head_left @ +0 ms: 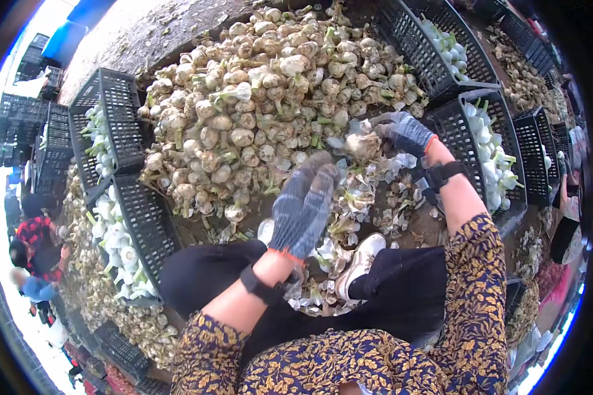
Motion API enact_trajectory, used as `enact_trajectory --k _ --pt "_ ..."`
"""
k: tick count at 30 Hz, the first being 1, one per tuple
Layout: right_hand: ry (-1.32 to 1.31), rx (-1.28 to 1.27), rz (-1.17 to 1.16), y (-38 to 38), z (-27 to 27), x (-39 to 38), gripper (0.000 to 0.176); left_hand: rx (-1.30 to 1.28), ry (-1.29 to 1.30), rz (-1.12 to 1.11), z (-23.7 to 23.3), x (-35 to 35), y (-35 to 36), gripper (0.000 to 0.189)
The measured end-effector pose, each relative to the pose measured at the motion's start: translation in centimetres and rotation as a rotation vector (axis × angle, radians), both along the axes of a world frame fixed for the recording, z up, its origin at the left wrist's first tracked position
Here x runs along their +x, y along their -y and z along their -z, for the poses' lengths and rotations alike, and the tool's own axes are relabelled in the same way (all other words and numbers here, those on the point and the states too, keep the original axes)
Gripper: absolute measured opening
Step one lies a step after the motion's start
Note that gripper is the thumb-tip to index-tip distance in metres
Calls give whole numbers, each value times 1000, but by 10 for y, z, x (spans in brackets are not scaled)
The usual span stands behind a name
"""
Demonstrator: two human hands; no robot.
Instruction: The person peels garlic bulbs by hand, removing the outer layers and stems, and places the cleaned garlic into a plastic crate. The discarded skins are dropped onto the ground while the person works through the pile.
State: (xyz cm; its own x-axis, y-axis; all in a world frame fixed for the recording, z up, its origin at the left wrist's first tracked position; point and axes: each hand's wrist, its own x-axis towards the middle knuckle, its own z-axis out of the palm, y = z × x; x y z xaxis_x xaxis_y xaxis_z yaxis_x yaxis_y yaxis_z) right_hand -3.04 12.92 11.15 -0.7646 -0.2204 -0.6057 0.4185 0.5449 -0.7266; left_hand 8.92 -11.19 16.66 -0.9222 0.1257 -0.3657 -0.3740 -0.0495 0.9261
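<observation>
My right hand [405,133], in a grey knit glove with an orange cuff, grips a garlic bulb [362,146] with dirty, loose outer skin. Just left of it and lower, my left hand [304,205] wears a matching glove. Its fingers stretch forward, slightly blurred, and I see nothing held in them. Beyond both hands lies a large heap of unpeeled garlic bulbs [244,118] with roots and short stems. Shed garlic skins [352,204] litter the ground beneath and between my hands.
Black plastic crates with cleaned white garlic stand at left, one upper [122,108] and one lower [148,227]. On the right are an upper crate [435,49] and a nearer crate [464,135]. My shoe [361,266] rests among the skins. Other people [38,247] sit at far left.
</observation>
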Motion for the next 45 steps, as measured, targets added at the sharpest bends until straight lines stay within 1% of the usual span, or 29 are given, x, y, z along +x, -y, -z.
enact_trajectory --k 3,4,5,7,8,9,11,12,13,15,17,19,20,23,24,25,27,28,32,33,34,35,36,37,39,41,43,44,45 --pt "-59 -123 -120 24 -67 32 28 172 -154 -194 24 4 -10 38" --pt "-66 -175 -96 32 -84 46 28 -16 -159 -116 20 0 -9 39" --pt "-71 -229 -71 38 -96 58 28 -13 -170 -115 22 2 -9 39" --pt "-331 -309 -155 46 -91 77 31 -270 -352 25 29 7 -10 41" --pt "-232 -342 -66 57 -116 92 34 98 -225 19 17 7 -12 39" --pt "-225 -408 116 67 -118 106 36 99 -235 21 15 6 -12 39" --pt "-512 -319 183 70 -89 118 37 -323 -503 -46 23 6 -9 32" --pt "-432 -307 203 70 -82 125 38 -423 -664 -144 38 9 -12 31" --pt "-352 -296 224 72 -79 133 39 -423 -668 -139 33 10 -11 31" --pt "-515 -293 90 77 -78 141 39 -492 -873 -87 23 12 -8 32" --pt "-179 -242 274 91 -97 142 35 -398 -817 -71 9 14 -6 30" --pt "-273 -237 289 93 -83 140 32 -411 -896 -54 5 13 -4 24" --pt "-384 -211 208 90 -76 137 28 -561 -1036 -57 8 11 -3 21" --pt "-611 -308 102 84 -56 132 30 -471 -996 -63 8 10 -4 21" --pt "-686 -161 -20 77 -56 133 21 -475 -991 -62 9 10 -4 21" --pt "-756 -12 -143 78 -66 134 25 -513 -1016 -70 10 10 -4 20" --pt "-843 6 -149 79 -65 134 22 -551 -1041 -76 11 10 -5 20" --pt "-934 27 -157 80 -65 134 20 -495 -989 -91 10 9 -6 20" --pt "-836 -104 30 85 -65 136 17 -379 -792 -56 14 12 -5 26" --pt "-1042 74 -95 81 -62 136 17 -380 -792 -56 15 12 -5 26" --pt "-1242 257 -224 80 -61 137 18 -312 -628 -79 16 11 -6 29" --pt "-1242 255 -224 81 -61 138 18 -243 -465 -101 17 10 -6 34" --pt "-1195 170 -134 85 -62 139 19 114 37 -189 22 4 -9 42" --pt "-1145 85 -45 87 -62 140 20 112 37 -190 20 2 -9 42" --pt "-1075 41 19 90 -60 139 21 525 356 -190 15 0 -9 46" --pt "-1007 -2 85 89 -58 136 21 509 364 -136 10 6 -9 42" --pt "-769 7 152 84 -53 132 21 -113 -434 -59 5 17 -20 43" --pt "-887 51 220 85 -45 130 20 -465 -858 -117 19 13 -17 50" --pt "-887 50 220 83 -41 130 20 -466 -858 -117 32 16 -17 50"
